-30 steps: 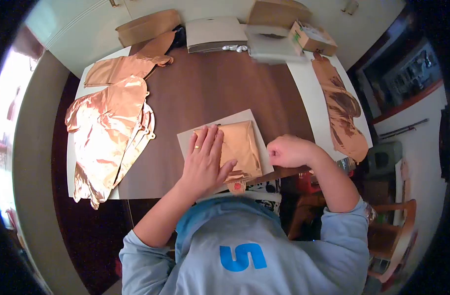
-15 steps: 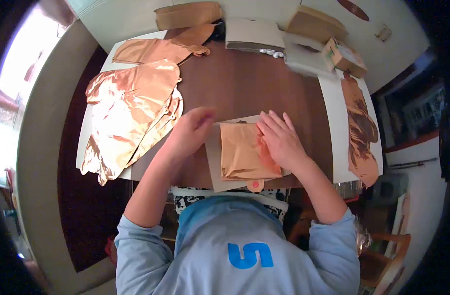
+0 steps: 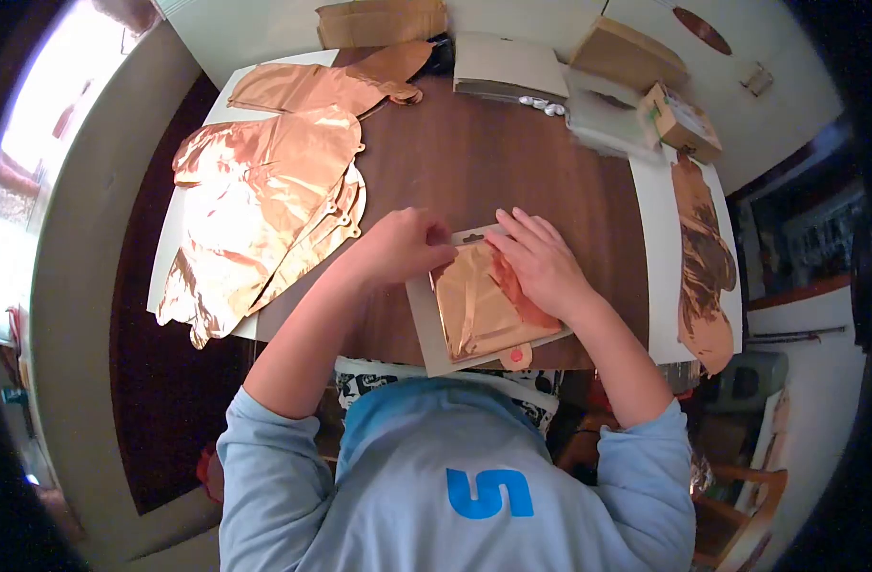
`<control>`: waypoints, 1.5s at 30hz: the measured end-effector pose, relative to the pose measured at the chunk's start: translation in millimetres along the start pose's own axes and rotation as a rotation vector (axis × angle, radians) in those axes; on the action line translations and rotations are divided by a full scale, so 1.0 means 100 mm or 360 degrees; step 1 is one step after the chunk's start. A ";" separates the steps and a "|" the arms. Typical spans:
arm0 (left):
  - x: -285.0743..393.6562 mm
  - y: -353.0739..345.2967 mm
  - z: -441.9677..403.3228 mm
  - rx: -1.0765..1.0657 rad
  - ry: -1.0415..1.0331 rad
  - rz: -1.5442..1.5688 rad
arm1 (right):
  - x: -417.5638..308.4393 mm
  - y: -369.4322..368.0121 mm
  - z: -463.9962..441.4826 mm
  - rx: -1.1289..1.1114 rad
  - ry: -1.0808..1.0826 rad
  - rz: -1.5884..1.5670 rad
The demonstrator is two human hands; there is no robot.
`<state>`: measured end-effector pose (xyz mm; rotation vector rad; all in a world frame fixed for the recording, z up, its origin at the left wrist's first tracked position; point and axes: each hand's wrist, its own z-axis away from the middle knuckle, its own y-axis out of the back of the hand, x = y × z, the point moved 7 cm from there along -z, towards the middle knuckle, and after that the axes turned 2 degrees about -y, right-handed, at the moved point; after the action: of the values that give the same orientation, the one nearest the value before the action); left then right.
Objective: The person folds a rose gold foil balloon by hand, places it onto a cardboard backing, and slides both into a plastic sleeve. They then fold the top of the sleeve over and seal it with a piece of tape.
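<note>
A copper-coloured foil balloon [image 3: 479, 310], folded into a square, lies on a beige backing card [image 3: 424, 329] at the table's front edge. The card has a dark hanging slot at its top, and a rounded tab [image 3: 516, 357] with a red mark sticks out at the bottom. My left hand [image 3: 407, 246] is closed, its fingertips pinched together at the upper left corner of the foil and card; what is between them is hidden. My right hand [image 3: 543, 262] lies flat over the foil's upper right part, fingers stretched out.
Flat copper foil balloons [image 3: 264, 181] lie spread in a pile on the left. Another foil balloon [image 3: 705, 267] lies along the right edge. At the back are a stack of beige cards [image 3: 508, 67], clear plastic bags [image 3: 612, 124] and a small cardboard box [image 3: 682, 119].
My left hand has moved right and down to the corner of the card. The card with the folded foil has turned slightly counterclockwise. My right hand stays on the foil.
</note>
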<state>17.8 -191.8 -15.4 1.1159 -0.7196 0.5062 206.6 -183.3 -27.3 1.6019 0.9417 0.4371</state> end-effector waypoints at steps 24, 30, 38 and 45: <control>0.67 -0.83 1.17 0.0485 -0.1491 -0.1356 | -0.01 -0.04 0.01 0.0128 -0.0067 0.0114; 0.62 -0.61 0.97 0.0720 -0.1309 -0.0973 | 0.00 -0.05 0.01 0.0125 -0.0068 0.0180; 0.39 -0.63 0.78 0.0582 -0.1121 -0.0705 | 0.01 0.40 0.16 0.0470 -0.0171 -0.0441; 0.42 -0.43 0.71 0.0480 -0.1012 -0.0430 | -0.54 0.88 1.00 0.0346 0.0354 -0.0323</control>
<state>56.8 -273.2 7.2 1.6602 -1.0396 0.0135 275.8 -289.7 40.5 1.6534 1.3462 0.3862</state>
